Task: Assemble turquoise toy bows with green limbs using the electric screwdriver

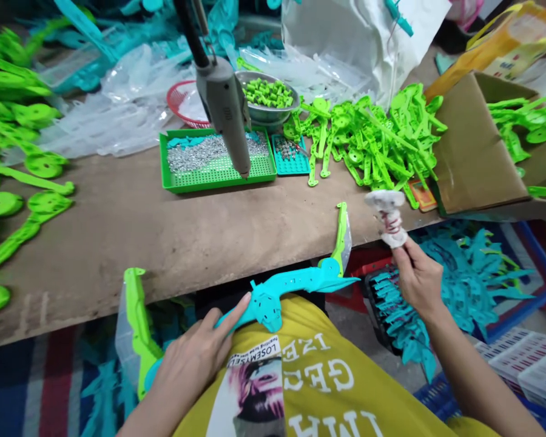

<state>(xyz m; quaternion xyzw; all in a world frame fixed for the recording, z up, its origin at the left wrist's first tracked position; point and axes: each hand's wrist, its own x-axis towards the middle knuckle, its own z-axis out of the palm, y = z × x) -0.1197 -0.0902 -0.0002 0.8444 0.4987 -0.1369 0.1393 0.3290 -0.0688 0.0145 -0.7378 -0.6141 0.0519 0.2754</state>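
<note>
A turquoise plastic toy crossbow-like body (295, 281) lies across my lap at the table edge, with bright green arms that carry clear plastic blades attached at both ends. My left hand (195, 349) grips its left side, index finger stretched along the turquoise surface. In my right hand (418, 279) is a small hammer-shaped tool (391, 218), its head wrapped in white and its neck bound with red string. The tool is raised over the table's front edge, apart from the toy body.
A grey electric screwdriver (225, 109) hangs over a green tray (218, 183) of metal screws. Beside it are a small blue tray (293, 167), a metal bowl (273, 115) of green pieces and a heap of green parts (382, 145). A cardboard box (477, 164) stands right.
</note>
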